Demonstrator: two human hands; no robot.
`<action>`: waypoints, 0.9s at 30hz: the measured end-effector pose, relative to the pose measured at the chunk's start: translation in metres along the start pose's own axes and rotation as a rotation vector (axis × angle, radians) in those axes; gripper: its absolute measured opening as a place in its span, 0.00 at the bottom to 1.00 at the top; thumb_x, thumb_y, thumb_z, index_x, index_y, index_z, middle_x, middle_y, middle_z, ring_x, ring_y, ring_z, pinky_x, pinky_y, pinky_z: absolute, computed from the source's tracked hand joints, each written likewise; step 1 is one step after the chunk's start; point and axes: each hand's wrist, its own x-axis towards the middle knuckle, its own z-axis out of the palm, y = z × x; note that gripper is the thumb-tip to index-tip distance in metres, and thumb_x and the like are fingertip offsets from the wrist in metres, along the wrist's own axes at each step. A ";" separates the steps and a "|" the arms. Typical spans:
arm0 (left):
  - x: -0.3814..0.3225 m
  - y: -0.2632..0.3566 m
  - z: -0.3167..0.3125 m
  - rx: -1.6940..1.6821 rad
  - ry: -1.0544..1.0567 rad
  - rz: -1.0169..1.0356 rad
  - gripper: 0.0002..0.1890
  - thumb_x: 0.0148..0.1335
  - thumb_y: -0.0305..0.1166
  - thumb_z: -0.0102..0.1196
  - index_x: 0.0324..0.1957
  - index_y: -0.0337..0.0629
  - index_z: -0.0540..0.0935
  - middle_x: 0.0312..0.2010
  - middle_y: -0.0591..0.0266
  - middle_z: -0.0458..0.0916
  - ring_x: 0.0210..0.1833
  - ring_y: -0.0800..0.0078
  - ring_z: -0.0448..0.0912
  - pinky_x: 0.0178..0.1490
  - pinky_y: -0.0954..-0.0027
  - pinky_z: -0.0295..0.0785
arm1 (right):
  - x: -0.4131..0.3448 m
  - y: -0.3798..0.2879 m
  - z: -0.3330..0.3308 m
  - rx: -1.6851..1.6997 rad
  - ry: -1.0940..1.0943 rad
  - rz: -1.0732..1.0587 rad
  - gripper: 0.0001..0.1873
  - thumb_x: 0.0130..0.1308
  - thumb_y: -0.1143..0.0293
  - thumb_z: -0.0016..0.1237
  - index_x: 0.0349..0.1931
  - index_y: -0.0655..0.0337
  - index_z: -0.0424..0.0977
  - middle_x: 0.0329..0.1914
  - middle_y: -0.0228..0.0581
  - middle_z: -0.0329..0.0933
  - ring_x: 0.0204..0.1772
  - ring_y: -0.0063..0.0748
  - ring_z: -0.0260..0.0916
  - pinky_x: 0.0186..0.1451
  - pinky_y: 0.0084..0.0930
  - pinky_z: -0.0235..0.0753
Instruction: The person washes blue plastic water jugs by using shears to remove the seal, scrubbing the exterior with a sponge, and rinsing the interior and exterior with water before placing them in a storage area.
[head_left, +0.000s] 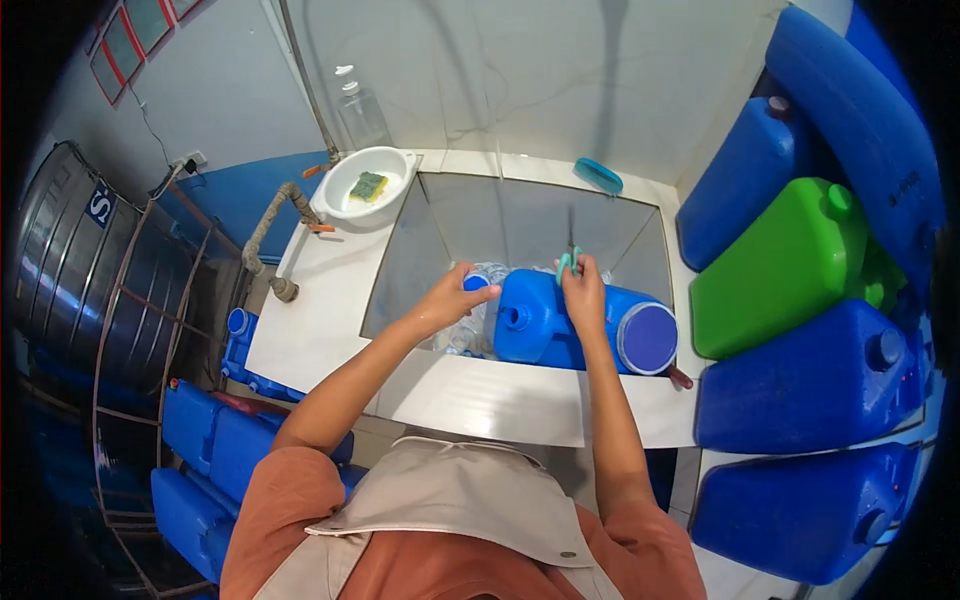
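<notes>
My left hand (456, 294) holds a small blue cap (475, 282) between thumb and fingers, over the left part of the sink. In my right hand (583, 289) is a pair of scissors (571, 259) with teal handles, blades pointing away from me. Below that hand a blue plastic water container (525, 334) lies on its side across the sink. Its small spout stands uncapped at the left, and a large purple-blue lid (649, 339) closes its right end. Crumpled clear plastic (466, 330) lies in the sink beside the container, partly hidden by my left hand.
White tile counter (322, 307) surrounds the sink. A white basin (330, 196) with a sponge (367, 187), a clear pump bottle (361, 112) and a teal brush (598, 176) stand along the back. Blue containers (795, 382) and a green one (780, 270) line the right. A pipe (262, 217) rises at left.
</notes>
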 end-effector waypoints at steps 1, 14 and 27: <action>-0.002 -0.007 -0.010 -0.179 0.001 0.000 0.23 0.58 0.43 0.58 0.46 0.35 0.70 0.31 0.67 0.72 0.32 0.81 0.70 0.37 0.76 0.67 | -0.005 -0.016 0.000 0.151 -0.106 0.073 0.18 0.61 0.59 0.50 0.36 0.67 0.69 0.25 0.39 0.73 0.25 0.31 0.70 0.26 0.26 0.68; -0.023 -0.020 -0.054 -0.530 0.171 0.136 0.14 0.57 0.27 0.56 0.46 0.38 0.73 0.33 0.67 0.78 0.36 0.81 0.75 0.42 0.77 0.70 | -0.083 -0.097 0.049 1.233 -0.916 0.851 0.26 0.64 0.44 0.40 0.29 0.63 0.70 0.19 0.35 0.70 0.11 0.12 0.54 0.12 0.08 0.52; -0.036 -0.064 -0.075 -0.359 0.118 0.104 0.13 0.54 0.27 0.60 0.42 0.34 0.76 0.33 0.66 0.79 0.35 0.82 0.74 0.44 0.79 0.68 | -0.064 -0.129 0.070 0.721 -0.435 0.507 0.14 0.62 0.57 0.51 0.27 0.59 0.71 0.16 0.26 0.67 0.17 0.14 0.59 0.18 0.13 0.56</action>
